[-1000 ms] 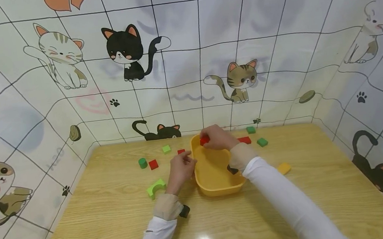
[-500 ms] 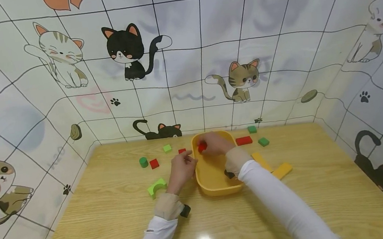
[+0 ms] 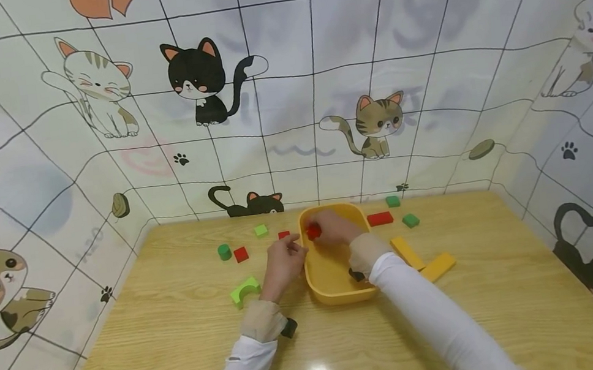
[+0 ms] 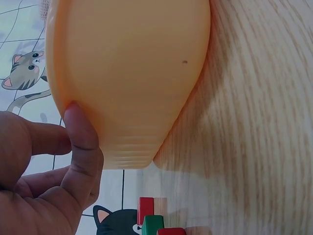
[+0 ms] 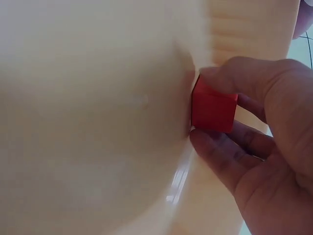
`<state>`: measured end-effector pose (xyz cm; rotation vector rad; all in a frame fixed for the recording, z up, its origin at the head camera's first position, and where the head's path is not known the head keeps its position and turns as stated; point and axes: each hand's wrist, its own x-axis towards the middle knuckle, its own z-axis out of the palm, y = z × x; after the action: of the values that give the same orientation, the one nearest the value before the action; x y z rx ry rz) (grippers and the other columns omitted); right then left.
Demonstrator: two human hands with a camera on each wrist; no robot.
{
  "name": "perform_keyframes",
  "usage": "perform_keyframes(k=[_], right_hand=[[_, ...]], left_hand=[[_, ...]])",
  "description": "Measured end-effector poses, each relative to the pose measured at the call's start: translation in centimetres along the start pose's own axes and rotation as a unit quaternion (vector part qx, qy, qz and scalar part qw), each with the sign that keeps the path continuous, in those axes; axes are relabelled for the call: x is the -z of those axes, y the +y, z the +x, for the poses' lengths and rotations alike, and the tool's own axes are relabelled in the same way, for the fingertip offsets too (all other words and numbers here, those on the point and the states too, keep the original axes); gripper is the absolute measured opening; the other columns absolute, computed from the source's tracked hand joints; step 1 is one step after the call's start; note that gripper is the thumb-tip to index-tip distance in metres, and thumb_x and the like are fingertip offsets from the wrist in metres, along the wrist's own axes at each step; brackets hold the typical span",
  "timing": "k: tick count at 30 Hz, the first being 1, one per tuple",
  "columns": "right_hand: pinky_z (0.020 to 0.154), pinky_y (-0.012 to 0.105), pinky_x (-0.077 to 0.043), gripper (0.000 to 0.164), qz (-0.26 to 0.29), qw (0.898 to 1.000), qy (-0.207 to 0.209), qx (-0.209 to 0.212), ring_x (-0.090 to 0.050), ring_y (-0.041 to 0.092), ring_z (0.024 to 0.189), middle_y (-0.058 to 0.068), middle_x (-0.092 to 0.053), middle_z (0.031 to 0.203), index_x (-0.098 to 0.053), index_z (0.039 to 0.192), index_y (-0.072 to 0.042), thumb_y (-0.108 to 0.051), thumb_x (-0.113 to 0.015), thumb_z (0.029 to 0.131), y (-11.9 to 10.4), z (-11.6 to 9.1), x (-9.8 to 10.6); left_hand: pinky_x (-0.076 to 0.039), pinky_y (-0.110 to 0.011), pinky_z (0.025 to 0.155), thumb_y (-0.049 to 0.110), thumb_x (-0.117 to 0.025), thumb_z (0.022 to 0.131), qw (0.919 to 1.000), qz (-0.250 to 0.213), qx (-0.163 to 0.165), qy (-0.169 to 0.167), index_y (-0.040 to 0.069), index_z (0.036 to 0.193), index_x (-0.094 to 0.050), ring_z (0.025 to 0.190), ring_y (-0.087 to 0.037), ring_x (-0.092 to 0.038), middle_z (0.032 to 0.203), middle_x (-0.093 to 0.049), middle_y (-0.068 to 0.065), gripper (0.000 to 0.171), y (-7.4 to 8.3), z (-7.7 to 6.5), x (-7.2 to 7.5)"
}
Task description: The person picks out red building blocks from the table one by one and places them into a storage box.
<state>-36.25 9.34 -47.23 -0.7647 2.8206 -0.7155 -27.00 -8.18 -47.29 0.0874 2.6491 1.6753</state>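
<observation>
A yellow-orange plastic bin (image 3: pixel 344 297) stands on the table. Inside its far left part, my right hand (image 3: pixel 333 228) pinches a red cube block (image 5: pixel 213 111) between thumb and fingers. In the right wrist view the cube is against the bin's inner surface; whether it bears weight there I cannot tell. My left hand (image 3: pixel 282 265) is outside the bin's left side. In the left wrist view its bent fingertip (image 4: pixel 78 117) touches the outer wall near the rim, with the thumb close by. Left of that hand lies a light green arch block (image 3: pixel 245 291).
Beyond the left hand lie a green cylinder (image 3: pixel 224 252), a red block (image 3: pixel 241 254), a light green block (image 3: pixel 261 230) and another red block (image 3: pixel 283 235). Right of the bin are a red bar (image 3: pixel 380 218), green blocks (image 3: pixel 411 220) and yellow planks (image 3: pixel 438 267). Cat-print cloth stands behind.
My right hand has lowered the red cube into the bin and moved slightly left, uncovering the red bar and yellow planks. Left hand and bin keep their places.
</observation>
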Motion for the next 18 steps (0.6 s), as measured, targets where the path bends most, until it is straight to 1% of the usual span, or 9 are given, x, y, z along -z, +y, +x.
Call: perform_keyframes(k=[9, 15, 18], right_hand=[[0.11, 0.043, -0.052, 0.038, -0.011, 1.0, -0.022, -0.003, -0.063, 0.023, 0.109, 0.0, -0.073, 0.121, -0.072, 0.122, -0.019, -0.01, -0.082, 0.087, -0.24, -0.23, 0.42], [0.109, 0.042, -0.053, 0.049, -0.016, 0.999, -0.03, 0.021, -0.063, 0.023, 0.111, 0.002, -0.071, 0.127, -0.068, 0.131, -0.016, -0.014, -0.086, 0.085, -0.2, -0.65, 0.79], [0.106, 0.04, -0.055, 0.054, -0.033, 0.998, -0.033, 0.042, -0.063, 0.021, 0.109, 0.003, -0.071, 0.13, -0.067, 0.134, -0.015, -0.018, -0.088, 0.084, -0.09, -0.81, 0.99]], left_hand=[[-0.055, -0.023, 0.058, 0.005, -0.07, 0.099, 1.0, 0.006, -0.002, 0.004, -0.006, 0.141, -0.063, 0.07, -0.014, -0.063, 0.102, -0.071, -0.016, 0.043, 0.06, 0.04, -0.13], [-0.055, -0.023, 0.057, 0.005, -0.07, 0.099, 1.0, 0.008, -0.002, 0.003, -0.006, 0.141, -0.063, 0.069, -0.014, -0.063, 0.101, -0.071, -0.016, 0.043, 0.0, 0.07, -0.18], [-0.055, -0.023, 0.057, 0.005, -0.069, 0.1, 0.9999, 0.011, -0.001, 0.004, -0.006, 0.141, -0.063, 0.068, -0.014, -0.063, 0.101, -0.071, -0.016, 0.043, 0.0, 0.11, -0.2]])
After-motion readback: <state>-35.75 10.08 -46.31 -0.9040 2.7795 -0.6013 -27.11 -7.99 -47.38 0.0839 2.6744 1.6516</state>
